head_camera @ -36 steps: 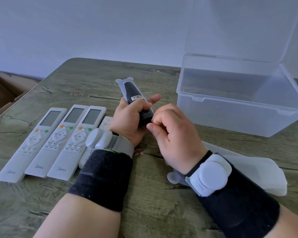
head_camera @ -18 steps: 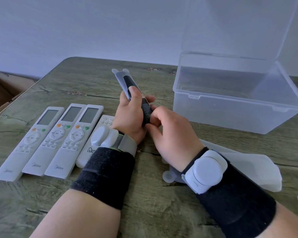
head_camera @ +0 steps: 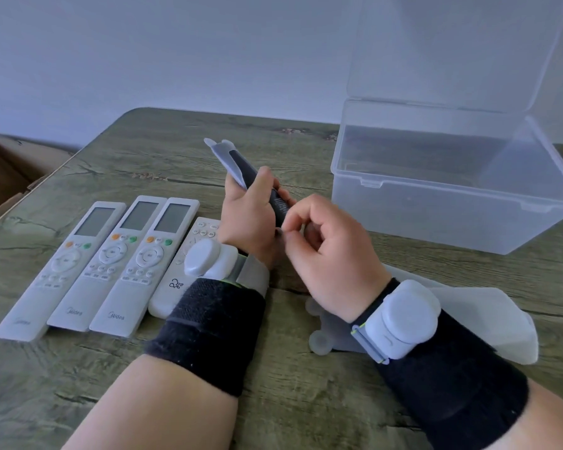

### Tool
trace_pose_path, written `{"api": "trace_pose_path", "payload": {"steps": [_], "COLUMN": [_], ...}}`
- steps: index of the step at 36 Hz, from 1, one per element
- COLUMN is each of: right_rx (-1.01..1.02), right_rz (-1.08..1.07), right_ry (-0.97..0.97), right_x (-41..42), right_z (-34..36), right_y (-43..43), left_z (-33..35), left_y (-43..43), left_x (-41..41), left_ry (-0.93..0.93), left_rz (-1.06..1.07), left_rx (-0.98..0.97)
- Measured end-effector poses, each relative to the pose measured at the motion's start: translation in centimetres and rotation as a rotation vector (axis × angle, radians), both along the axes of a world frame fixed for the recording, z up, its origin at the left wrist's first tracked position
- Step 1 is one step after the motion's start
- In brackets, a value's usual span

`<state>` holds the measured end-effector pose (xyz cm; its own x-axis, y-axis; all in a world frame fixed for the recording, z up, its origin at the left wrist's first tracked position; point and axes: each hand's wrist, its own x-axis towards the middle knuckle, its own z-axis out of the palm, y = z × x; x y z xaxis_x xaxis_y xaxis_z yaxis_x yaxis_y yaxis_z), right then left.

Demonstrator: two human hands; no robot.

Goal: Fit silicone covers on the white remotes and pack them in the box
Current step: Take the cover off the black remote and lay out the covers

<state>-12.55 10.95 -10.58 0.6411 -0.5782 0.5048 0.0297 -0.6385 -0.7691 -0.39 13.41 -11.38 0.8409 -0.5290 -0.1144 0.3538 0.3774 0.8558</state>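
Comparing frames, I find my left hand (head_camera: pixel 247 222) gripping the remote (head_camera: pixel 281 205), now turned edgewise, right hand (head_camera: pixel 332 258) pinching its lower end.

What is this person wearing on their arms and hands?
The left hand and right hand are bare, with no gloves. A wide black fabric band wraps each forearm. At each wrist sits a rounded pale-grey plastic device on a grey strap with a yellow-green edge. No cables show.
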Motion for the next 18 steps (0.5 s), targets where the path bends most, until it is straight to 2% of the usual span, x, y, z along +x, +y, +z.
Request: {"api": "trace_pose_path", "payload": {"steps": [3, 6, 12, 18], "right_rx": [0.129, 0.187, 0.094, 0.056], "right_rz": [-0.072, -0.095, -0.114, -0.134], "right_ry": [-0.075, -0.052, 0.006, 0.042], "right_x": [-0.13, 0.00, 0.13, 0.20], "right_z": [0.04, -0.19, -0.62, -0.77], "right_y": [-0.65, -0.65, -0.48, -0.10], "left_z": [0.45, 0.60, 0.37, 1.04], "left_y": [0.05, 0.22, 0.39, 0.48], "left_x": [-0.07, 0.22, -0.08, -0.33], "left_ry": [0.158, 0.257, 0.139, 0.272], "left_rz": [-0.144, -0.222, -0.321, -0.333], "left_rx": [-0.117, -0.156, -0.032, -0.044]}}
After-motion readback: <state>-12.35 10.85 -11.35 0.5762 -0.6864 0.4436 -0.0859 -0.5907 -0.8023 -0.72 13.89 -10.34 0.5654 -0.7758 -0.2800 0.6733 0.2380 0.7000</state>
